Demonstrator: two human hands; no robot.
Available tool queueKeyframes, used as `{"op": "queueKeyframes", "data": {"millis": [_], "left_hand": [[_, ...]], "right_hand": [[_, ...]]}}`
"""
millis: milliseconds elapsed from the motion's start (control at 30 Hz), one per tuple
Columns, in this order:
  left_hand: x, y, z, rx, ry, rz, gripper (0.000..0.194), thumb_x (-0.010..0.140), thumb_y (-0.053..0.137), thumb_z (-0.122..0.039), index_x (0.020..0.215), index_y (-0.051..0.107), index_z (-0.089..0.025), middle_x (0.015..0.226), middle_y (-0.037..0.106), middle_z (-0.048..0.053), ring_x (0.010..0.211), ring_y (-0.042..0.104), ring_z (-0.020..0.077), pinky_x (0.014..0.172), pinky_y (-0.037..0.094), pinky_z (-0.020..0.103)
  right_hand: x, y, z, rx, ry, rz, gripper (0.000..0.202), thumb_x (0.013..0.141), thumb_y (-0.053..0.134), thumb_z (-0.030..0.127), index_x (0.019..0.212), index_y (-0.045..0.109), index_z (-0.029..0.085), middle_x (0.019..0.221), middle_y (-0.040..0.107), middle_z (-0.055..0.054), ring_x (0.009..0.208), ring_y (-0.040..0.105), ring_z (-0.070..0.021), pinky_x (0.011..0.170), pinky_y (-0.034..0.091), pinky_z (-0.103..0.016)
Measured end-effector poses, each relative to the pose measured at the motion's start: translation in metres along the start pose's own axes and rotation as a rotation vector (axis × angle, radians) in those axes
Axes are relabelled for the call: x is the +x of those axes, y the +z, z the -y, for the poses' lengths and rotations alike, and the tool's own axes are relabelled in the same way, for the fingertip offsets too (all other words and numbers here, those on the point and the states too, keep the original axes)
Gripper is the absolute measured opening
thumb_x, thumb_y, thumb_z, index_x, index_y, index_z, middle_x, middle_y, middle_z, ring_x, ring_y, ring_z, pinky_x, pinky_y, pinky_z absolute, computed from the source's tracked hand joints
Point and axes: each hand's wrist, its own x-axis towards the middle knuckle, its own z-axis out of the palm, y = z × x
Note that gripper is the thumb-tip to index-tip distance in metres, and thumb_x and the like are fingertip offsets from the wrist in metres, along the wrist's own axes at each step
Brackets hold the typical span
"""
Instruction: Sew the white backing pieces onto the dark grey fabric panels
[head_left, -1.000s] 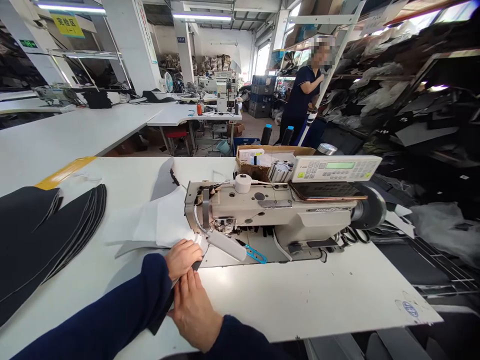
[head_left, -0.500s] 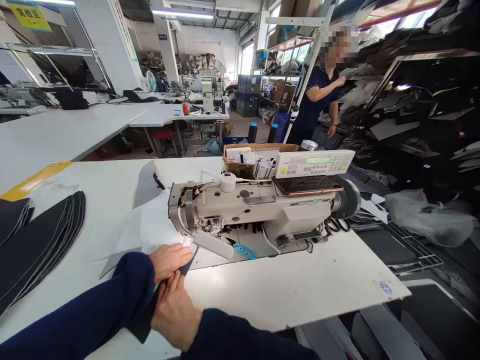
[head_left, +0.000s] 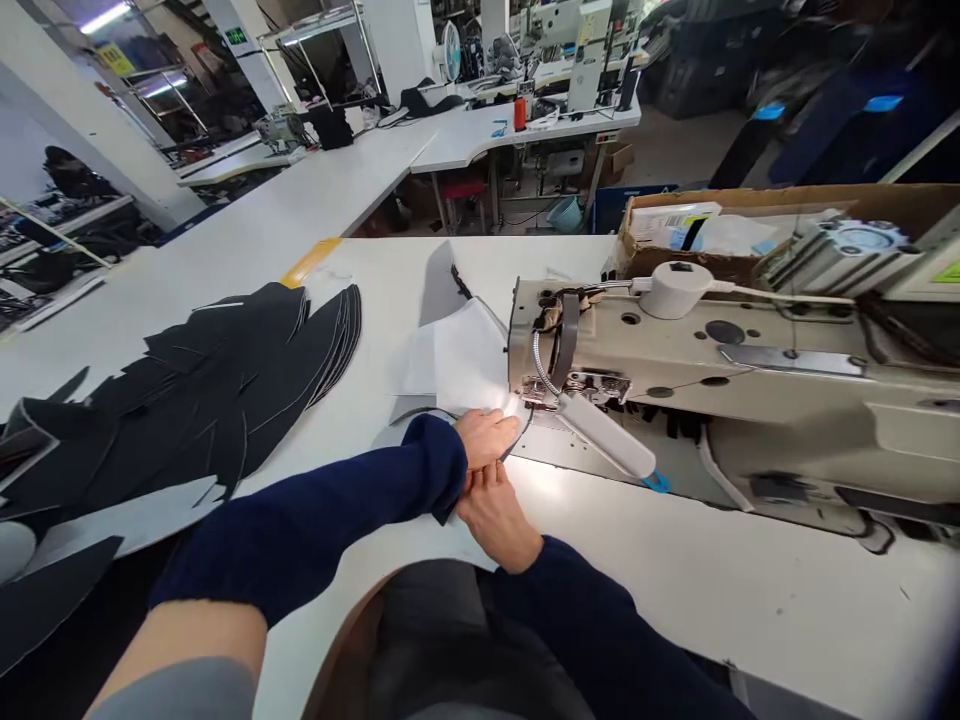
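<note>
Nearest us, on the smooth white counter (head_left: 600, 520), our right hand (head_left: 501, 515) is palm down, its fingers bent onto a narrow dark piece of flat material (head_left: 514, 445); we cannot tell whether they pinch it. Just beyond, touching those fingers, our left hand (head_left: 487, 437) lies flatter, fingers close together; its thumb is hidden, and we cannot tell if it grips. The dark piece runs beneath both hands, showing past the left fingertips, close to the needle end of a beige metal sewing machine (head_left: 652, 345). A thin white sheet (head_left: 472, 355) spreads just past our left hand, against that end. A white lamp on a silvery flexible neck (head_left: 611, 440) hangs to the right of our hands.

Well to our left lies a spread of dark grey, curved cut pieces (head_left: 187, 400). Behind the machine sits an open brown cardboard box (head_left: 694, 268). Farther off, an orange-red thread spool (head_left: 520, 114) stands on another white counter (head_left: 450, 150).
</note>
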Motion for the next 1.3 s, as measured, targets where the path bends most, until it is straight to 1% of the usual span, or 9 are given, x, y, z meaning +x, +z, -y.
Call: {"op": "queueKeyframes", "data": {"millis": [200,367,533,633,733,833,1033,1167,1300], "left_hand": [[-0.004,0.0,-0.006,-0.04,-0.091,-0.015,0.033,0.093,0.039,-0.021,0.124,0.051,-0.019,0.13,0.051,0.008,0.097,0.05,0.0215,0.065,0.043,0.033],[0.0,0.0,-0.006,-0.058,-0.116,-0.022,0.035,0.092,0.04,-0.02,0.127,0.049,-0.02,0.131,0.049,0.008,0.095,0.05,0.021,0.066,0.043,0.033],[0.01,-0.004,-0.002,-0.036,-0.14,-0.002,0.029,0.093,0.039,-0.019,0.117,0.055,-0.02,0.13,0.049,0.008,0.099,0.049,0.0222,0.065,0.043,0.032],[0.013,-0.008,-0.001,0.004,-0.166,-0.024,0.028,0.096,0.033,-0.019,0.113,0.055,-0.017,0.126,0.051,0.009,0.104,0.048,0.0221,0.067,0.042,0.032],[0.011,-0.01,-0.003,0.022,-0.13,-0.003,0.027,0.097,0.032,-0.019,0.106,0.057,-0.014,0.113,0.055,0.01,0.102,0.049,0.0218,0.072,0.042,0.033],[0.009,-0.01,-0.007,0.026,-0.114,0.052,0.024,0.095,0.036,-0.018,0.1,0.059,-0.013,0.103,0.057,0.01,0.097,0.053,0.0223,0.071,0.042,0.033],[0.02,-0.008,-0.017,0.005,-0.065,0.161,0.027,0.092,0.04,-0.017,0.086,0.065,-0.009,0.103,0.055,0.016,0.097,0.056,0.0287,0.068,0.045,0.035],[0.031,-0.01,-0.02,-0.024,-0.105,0.177,0.027,0.092,0.04,-0.015,0.089,0.066,-0.007,0.101,0.056,0.019,0.096,0.057,0.0292,0.067,0.046,0.035],[0.03,-0.013,-0.012,-0.032,-0.149,0.167,0.025,0.091,0.042,-0.016,0.094,0.065,-0.007,0.106,0.056,0.018,0.097,0.057,0.0278,0.07,0.047,0.035]], "right_hand": [[0.0,-0.005,-0.002,0.01,-0.045,0.038,0.027,0.075,0.054,0.006,0.097,0.069,0.002,0.089,0.065,-0.025,0.085,0.057,-0.033,0.078,0.041,-0.051],[-0.002,-0.002,-0.001,0.023,-0.038,0.038,0.028,0.075,0.055,0.007,0.098,0.07,0.003,0.091,0.065,-0.025,0.087,0.058,-0.0346,0.082,0.041,-0.055],[-0.003,0.012,-0.006,-0.011,0.036,-0.035,0.037,0.076,0.054,0.007,0.11,0.062,-0.004,0.103,0.063,-0.028,0.099,0.058,-0.0352,0.094,0.038,-0.055],[-0.004,0.021,-0.013,-0.039,0.069,-0.069,0.036,0.077,0.051,0.005,0.109,0.061,-0.007,0.106,0.062,-0.029,0.105,0.057,-0.035,0.097,0.038,-0.052],[-0.007,0.026,-0.021,-0.026,0.059,-0.096,0.033,0.077,0.049,0.004,0.105,0.063,-0.006,0.105,0.063,-0.028,0.104,0.058,-0.0338,0.097,0.04,-0.049],[-0.013,0.026,-0.029,-0.011,0.035,-0.105,0.032,0.077,0.048,0.004,0.104,0.063,-0.005,0.102,0.064,-0.026,0.102,0.058,-0.0324,0.097,0.041,-0.047],[-0.022,0.019,-0.039,0.053,0.031,-0.1,0.027,0.08,0.048,0.004,0.099,0.066,0.0,0.095,0.065,-0.02,0.096,0.058,-0.0294,0.096,0.041,-0.043],[-0.022,0.02,-0.042,0.061,0.024,-0.113,0.027,0.078,0.049,0.002,0.099,0.066,-0.002,0.093,0.065,-0.023,0.095,0.058,-0.0303,0.097,0.041,-0.045],[-0.026,0.028,-0.048,-0.006,0.017,-0.192,0.032,0.078,0.051,0.002,0.107,0.062,-0.005,0.107,0.063,-0.026,0.105,0.057,-0.0328,0.096,0.044,-0.046]]}}
